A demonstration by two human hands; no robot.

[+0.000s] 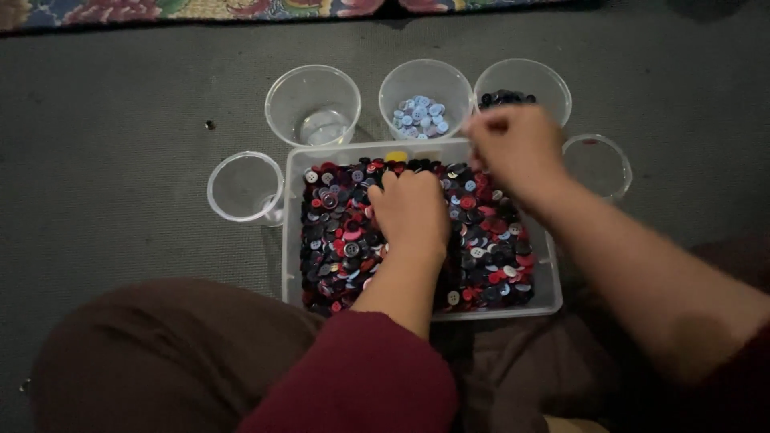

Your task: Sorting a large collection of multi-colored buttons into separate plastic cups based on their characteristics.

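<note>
The single head-worn camera looked steeply down, from close above, at the clear button tray on the floor. The tray sat mid-frame, with the cups just beyond its far edge.

The scene is dim and soft, brightest over the grey floor at the upper left and fading to heavy shadow at the lower right. The right hand is smeared by motion blur, and faint glare glints on the clear cups.

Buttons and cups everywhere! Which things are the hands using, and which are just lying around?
In use:
tub of buttons
left hand, down in the buttons
right hand, at the tub's far edge
cup of light blue buttons
cup of dark buttons
three empty cups

Lying about:
patterned rug
small dark speck on the floor
</note>
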